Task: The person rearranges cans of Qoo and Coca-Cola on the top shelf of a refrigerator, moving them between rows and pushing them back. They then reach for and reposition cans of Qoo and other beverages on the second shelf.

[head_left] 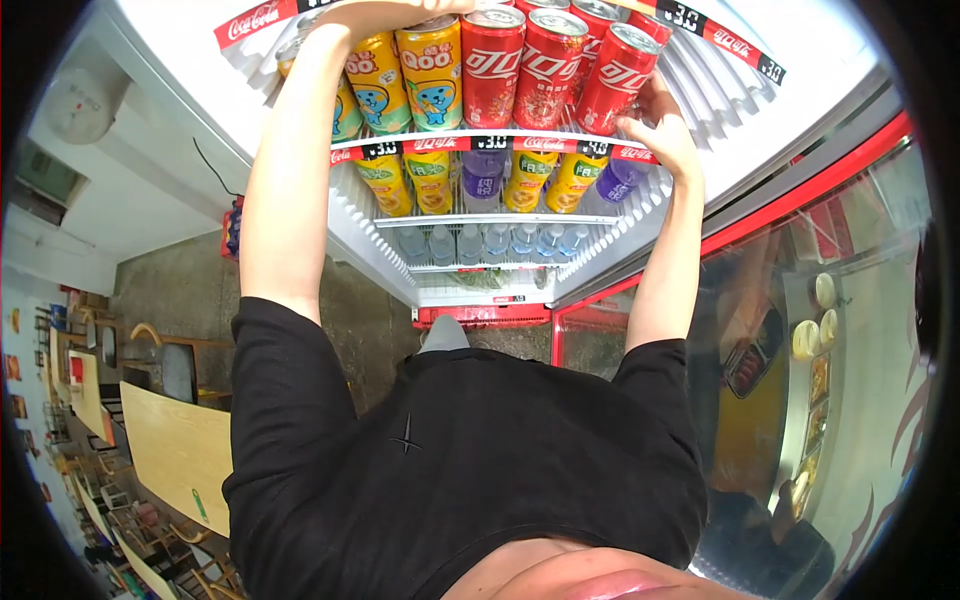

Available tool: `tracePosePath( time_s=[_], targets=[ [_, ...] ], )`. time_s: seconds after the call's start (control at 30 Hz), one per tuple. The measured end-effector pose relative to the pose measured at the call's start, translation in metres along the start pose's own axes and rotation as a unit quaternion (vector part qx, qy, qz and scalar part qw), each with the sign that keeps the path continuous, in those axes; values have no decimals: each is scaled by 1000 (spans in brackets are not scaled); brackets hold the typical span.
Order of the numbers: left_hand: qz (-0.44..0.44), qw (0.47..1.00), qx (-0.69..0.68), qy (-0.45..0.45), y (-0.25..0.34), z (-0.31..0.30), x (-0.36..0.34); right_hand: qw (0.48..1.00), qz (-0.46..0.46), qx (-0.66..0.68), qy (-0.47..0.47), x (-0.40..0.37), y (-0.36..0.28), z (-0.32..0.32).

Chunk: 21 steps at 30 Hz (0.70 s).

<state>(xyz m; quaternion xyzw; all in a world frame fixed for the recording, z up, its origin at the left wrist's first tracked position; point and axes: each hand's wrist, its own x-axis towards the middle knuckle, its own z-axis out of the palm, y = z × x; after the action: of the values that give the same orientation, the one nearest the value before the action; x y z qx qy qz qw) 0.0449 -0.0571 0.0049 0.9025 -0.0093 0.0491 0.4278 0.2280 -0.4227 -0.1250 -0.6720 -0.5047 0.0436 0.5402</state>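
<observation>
My right hand (660,125) grips the rightmost front red Coca-Cola can (618,80) from its right side, thumb on the front and fingers going behind it. The can leans a little on the upper rack of an opened drinks fridge. At the top edge of the view, my left hand (395,14) reaches across above the yellow Qoo cans (430,78). Its fingers are mostly cut off by the frame, so their grip is hidden. More red cans (492,70) stand in rows between my two hands.
Lower fridge shelves hold yellow bottles (430,180), purple-labelled bottles (484,180) and clear water bottles (497,240). Price strips (545,143) edge the racks. The red-framed glass door (590,335) stands open at right. Wooden tables (180,450) and chairs are at left.
</observation>
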Motion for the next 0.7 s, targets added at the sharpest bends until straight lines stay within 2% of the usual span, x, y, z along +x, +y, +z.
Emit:
tracePosePath(
  time_s=[0.1, 0.4, 0.6, 0.7],
  targets=[
    [-4, 1000, 18, -7, 7, 6, -8, 999, 12, 7, -34, 0, -15, 1],
    [-21, 997, 63, -33, 21, 14, -16, 998, 58, -14, -14, -2, -30, 9],
    [-34, 994, 95, -52, 30, 17, -19, 996, 17, -84, -19, 1, -18, 6],
    [-34, 991, 112, -63, 35, 22, -33, 996, 81, 14, 21, -1, -35, 10]
  ],
)
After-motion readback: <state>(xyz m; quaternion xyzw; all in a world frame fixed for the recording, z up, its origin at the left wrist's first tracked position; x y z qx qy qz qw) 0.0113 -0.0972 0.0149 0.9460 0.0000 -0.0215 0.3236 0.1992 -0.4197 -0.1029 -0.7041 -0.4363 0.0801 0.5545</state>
